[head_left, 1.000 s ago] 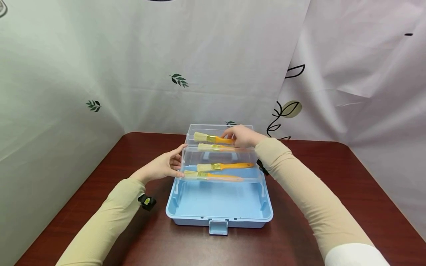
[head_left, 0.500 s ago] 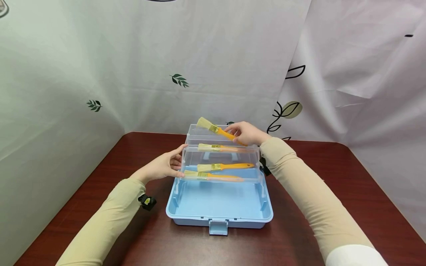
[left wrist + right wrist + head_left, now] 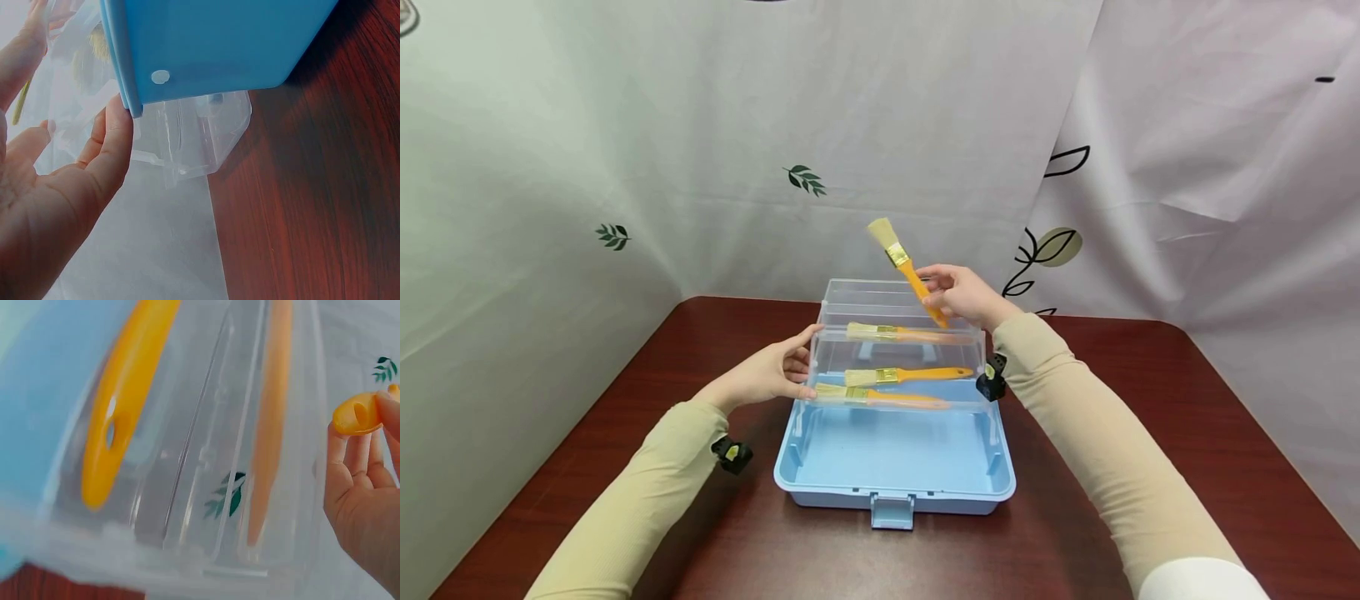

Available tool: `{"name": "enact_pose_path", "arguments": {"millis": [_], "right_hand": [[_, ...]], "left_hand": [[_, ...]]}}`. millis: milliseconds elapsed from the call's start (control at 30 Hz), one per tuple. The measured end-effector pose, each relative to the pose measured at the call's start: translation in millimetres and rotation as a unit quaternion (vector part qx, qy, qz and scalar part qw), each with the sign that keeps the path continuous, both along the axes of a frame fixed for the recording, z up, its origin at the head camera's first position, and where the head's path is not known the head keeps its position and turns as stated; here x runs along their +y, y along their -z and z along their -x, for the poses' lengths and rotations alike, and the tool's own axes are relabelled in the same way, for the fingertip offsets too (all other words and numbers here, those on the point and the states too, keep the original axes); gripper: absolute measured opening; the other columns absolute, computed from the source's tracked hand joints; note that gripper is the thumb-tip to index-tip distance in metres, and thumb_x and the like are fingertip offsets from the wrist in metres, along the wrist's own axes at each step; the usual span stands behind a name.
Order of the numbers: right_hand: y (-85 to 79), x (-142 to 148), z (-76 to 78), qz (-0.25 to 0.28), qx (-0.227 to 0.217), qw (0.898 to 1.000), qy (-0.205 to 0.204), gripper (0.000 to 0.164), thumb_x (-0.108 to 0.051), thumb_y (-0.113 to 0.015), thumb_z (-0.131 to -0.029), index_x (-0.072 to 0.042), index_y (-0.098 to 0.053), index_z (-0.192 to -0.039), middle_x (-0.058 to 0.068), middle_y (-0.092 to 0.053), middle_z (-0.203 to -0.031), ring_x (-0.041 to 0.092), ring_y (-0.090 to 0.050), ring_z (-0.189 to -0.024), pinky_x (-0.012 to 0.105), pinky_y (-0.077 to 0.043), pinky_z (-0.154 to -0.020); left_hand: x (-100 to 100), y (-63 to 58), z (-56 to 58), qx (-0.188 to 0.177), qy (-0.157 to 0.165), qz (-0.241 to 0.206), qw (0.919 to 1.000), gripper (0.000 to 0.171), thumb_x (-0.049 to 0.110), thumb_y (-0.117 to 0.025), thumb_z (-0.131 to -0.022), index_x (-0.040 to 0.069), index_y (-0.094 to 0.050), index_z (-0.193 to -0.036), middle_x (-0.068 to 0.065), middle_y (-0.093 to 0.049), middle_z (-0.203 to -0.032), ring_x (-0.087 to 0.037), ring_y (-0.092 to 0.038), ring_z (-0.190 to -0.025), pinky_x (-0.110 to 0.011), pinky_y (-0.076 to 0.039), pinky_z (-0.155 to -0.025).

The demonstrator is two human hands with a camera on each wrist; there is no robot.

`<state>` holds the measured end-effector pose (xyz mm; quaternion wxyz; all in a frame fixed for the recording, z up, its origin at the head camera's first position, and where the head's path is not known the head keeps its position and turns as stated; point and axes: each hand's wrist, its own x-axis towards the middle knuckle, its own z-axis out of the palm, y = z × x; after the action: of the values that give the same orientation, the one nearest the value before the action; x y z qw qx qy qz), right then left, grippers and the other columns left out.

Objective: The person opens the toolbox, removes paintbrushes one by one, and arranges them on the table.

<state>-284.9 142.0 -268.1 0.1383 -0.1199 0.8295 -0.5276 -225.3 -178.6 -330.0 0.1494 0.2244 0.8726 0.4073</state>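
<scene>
R hand [image 3: 964, 294] fwd of L hand [image 3: 763, 375]

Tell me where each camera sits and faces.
Head: on the person's head, facing forward and down at the blue box; sleeved arms, left fingers and right fingers show.
Left wrist: on that wrist, facing the box's side and the table; left fingers show close up.
Right wrist: on that wrist, facing a clear tray and yellow handles; right fingers show at one edge.
Head and right wrist share the held brush.
</scene>
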Motion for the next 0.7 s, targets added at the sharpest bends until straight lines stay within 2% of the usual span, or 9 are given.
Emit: {"name": "enact_pose_path", "arguments": {"millis": [133, 267, 467, 700], "right_hand": [[1.3, -0.4, -2.9, 0.091, -0.060, 0.994, 0.030, 0.055, 0.002, -0.050, -0.094, -0.011, -0.036, -0.146, 0.021, -0.044, -0.137, 0.033, -0.047, -0.121, 0.045, -0.045, -0.095], [4.3, 0.1, -4.9, 0.138, -0.095, 0.984, 0.064, 0.056, 0.003, -0.049, -0.095, -0.012, -0.034, -0.147, 0.018, -0.044, -0.136, 0.030, -0.047, -0.118, 0.046, -0.042, -0.098], [8.1, 2.8, -6.9, 0.195, -0.135, 0.968, 0.082, 0.058, 0.002, -0.048, -0.095, -0.014, -0.030, -0.149, 0.006, -0.049, -0.123, 0.019, -0.052, -0.104, 0.039, -0.043, -0.093], [10.2, 8.3, -10.3, 0.231, -0.142, 0.960, 0.065, 0.060, 0.004, -0.046, -0.095, -0.010, -0.027, -0.150, 0.001, -0.051, -0.109, 0.007, -0.057, -0.079, 0.031, -0.047, -0.080]], "left_hand": [[0.3, 0.4, 1.0, 0.002, 0.000, 0.000, 1.0000, 0.105, 0.022, -0.081, -0.075, 0.019, -0.012, -0.153, -0.019, -0.049, -0.117, -0.027, -0.058, -0.102, -0.043, -0.049, -0.094], [0.9, 0.1, 1.9, 0.005, 0.000, 0.002, 1.0000, 0.105, 0.023, -0.081, -0.074, 0.019, -0.012, -0.153, -0.018, -0.049, -0.116, -0.027, -0.057, -0.102, -0.043, -0.049, -0.094], [0.5, 0.6, 1.0, 0.003, -0.002, 0.001, 1.0000, 0.105, 0.022, -0.081, -0.075, 0.019, -0.012, -0.153, -0.019, -0.048, -0.117, -0.027, -0.058, -0.102, -0.043, -0.049, -0.094], [-0.1, 0.3, 0.3, 0.004, -0.003, 0.000, 1.0000, 0.105, 0.021, -0.081, -0.075, 0.021, -0.012, -0.153, -0.019, -0.049, -0.117, -0.027, -0.058, -0.102, -0.043, -0.049, -0.094]]}}
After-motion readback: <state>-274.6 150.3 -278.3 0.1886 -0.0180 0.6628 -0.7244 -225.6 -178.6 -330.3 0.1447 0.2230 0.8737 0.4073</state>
